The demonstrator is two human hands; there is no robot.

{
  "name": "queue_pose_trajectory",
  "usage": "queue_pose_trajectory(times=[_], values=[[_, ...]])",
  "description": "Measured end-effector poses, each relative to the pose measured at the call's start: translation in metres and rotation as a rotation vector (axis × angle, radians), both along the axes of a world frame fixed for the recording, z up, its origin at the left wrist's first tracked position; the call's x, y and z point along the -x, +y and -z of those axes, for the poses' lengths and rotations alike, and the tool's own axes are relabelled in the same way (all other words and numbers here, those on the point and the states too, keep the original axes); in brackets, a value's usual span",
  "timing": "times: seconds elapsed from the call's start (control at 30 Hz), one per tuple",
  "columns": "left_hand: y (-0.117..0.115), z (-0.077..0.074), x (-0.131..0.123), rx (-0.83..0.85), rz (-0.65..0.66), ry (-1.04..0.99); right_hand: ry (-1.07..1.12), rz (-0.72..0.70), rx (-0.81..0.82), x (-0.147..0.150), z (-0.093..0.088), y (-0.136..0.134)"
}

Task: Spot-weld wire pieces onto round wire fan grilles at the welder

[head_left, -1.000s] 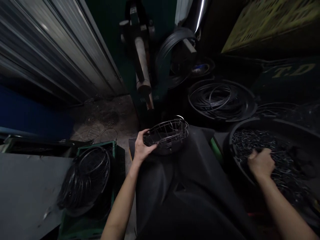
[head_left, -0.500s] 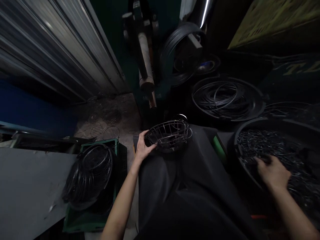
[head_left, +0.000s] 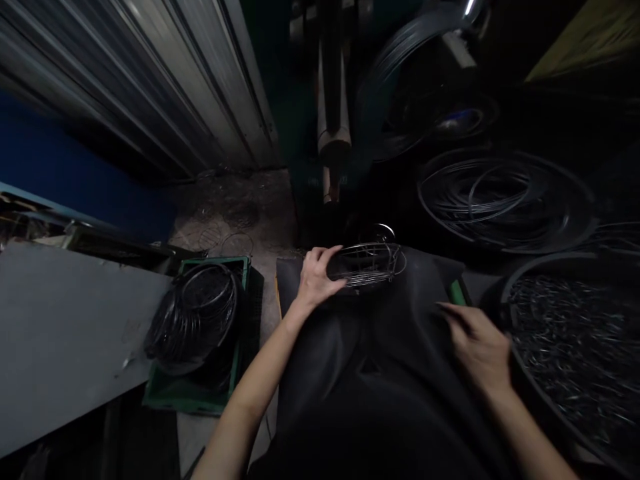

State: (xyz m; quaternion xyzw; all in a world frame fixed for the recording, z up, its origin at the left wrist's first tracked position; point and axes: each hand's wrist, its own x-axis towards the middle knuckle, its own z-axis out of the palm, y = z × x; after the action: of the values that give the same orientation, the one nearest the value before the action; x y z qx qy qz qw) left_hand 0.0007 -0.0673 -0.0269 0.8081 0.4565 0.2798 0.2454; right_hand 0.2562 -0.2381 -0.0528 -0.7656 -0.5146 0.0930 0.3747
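A round wire basket [head_left: 370, 279] with bent metal ribs rests on the black cover [head_left: 390, 327] in front of me. My left hand [head_left: 316, 279] grips its left side, thumb at the near edge and fingers over the far rim. My right hand [head_left: 483, 347] is over the right part of the cover, left of a black tub [head_left: 511, 283]. Its fingers are drawn together and slightly blurred; anything small between them cannot be made out. Many small bent metal wire pieces [head_left: 575, 347] fill the tub.
At left, a green crate [head_left: 200, 403] holds a bundle of wire rings [head_left: 195, 313] beside a grey panel [head_left: 65, 340]. A machine arm [head_left: 334, 133] hangs ahead. Coiled wire lies in another black tub [head_left: 583, 193] at the right. A green bar [head_left: 457, 293] is by the cover.
My right hand has come out of the tub of metal pieces and moved left over the cover. My left hand stays on the wire basket, which now looks more edge-on. The view has shifted.
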Motion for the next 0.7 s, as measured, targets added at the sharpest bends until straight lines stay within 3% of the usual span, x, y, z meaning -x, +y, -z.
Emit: queue_pose_trajectory(times=[0.13,0.27,0.37,0.43,0.6,0.7], values=[[-0.001,0.007,-0.001,0.034,0.121,0.033,0.123,0.083,0.172,0.005,0.032,-0.008],[-0.001,0.012,0.017,0.067,0.294,-0.040,0.097,-0.080,0.209,-0.001,0.030,-0.019],[-0.002,0.011,0.025,0.065,0.271,-0.023,-0.005,-0.216,0.207,-0.009,0.026,-0.023],[-0.003,0.010,0.024,0.039,0.237,-0.003,-0.050,-0.232,0.226,-0.014,0.023,-0.021],[-0.004,0.009,0.013,0.009,0.182,0.045,0.091,-0.064,0.261,0.000,-0.012,0.003],[-0.003,0.007,0.011,0.020,0.180,0.058,0.176,-0.157,0.182,0.028,-0.043,0.028]])
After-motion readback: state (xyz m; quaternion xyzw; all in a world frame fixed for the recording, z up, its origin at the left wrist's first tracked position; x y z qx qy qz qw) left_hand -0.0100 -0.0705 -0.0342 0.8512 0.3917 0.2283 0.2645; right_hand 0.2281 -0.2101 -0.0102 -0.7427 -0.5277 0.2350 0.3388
